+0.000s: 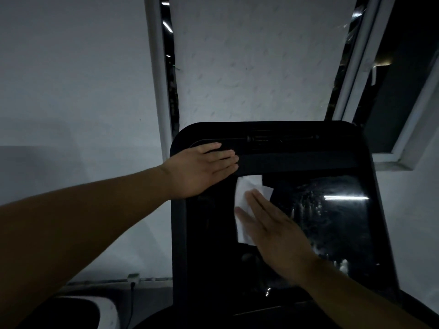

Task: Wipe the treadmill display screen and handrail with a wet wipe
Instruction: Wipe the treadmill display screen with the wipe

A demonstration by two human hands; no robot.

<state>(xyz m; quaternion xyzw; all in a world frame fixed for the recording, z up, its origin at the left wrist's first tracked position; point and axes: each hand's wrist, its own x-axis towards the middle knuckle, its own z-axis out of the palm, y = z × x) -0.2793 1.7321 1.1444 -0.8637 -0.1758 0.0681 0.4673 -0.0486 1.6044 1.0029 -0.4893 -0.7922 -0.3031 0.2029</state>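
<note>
Head view: right hand [270, 224] flat, pressing wet wipe [247, 193] on display screen [332, 222] at centre frame. Left hand [202, 169] flat, bracing upper-left console. Unwiped glass lies rightward, nearer right hand.

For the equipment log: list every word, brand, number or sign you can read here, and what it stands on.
None can be read.
The console shows no brand or label.
The display screen shows only wet streaks and a reflected light.
The wet wipe under the right hand is plain white.
The small green thing at lower left is too small to read.
</note>
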